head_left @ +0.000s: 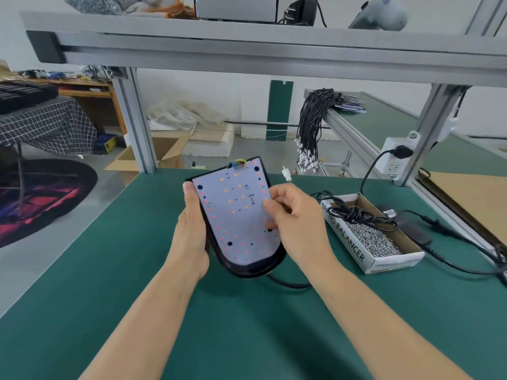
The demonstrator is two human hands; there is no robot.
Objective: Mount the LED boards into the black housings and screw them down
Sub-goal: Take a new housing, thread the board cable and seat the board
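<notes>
Both hands needed: left hand (192, 229) gripping black housing (255, 266), right hand (290, 215) fingertips pinching LED board (236, 215); press flush, align holes.

Bare green bench mat (82, 270) lies open left of the left hand (192, 229); right of the right hand (296, 223), a white cardboard box of silver screws (373, 237) and coiled black power cable (356, 215) crowd the passage.

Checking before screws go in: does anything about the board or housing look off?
Nothing looks damaged. The LED board lies inside the black housing, held by the left hand and right hand. Its screw holes look empty.
</notes>
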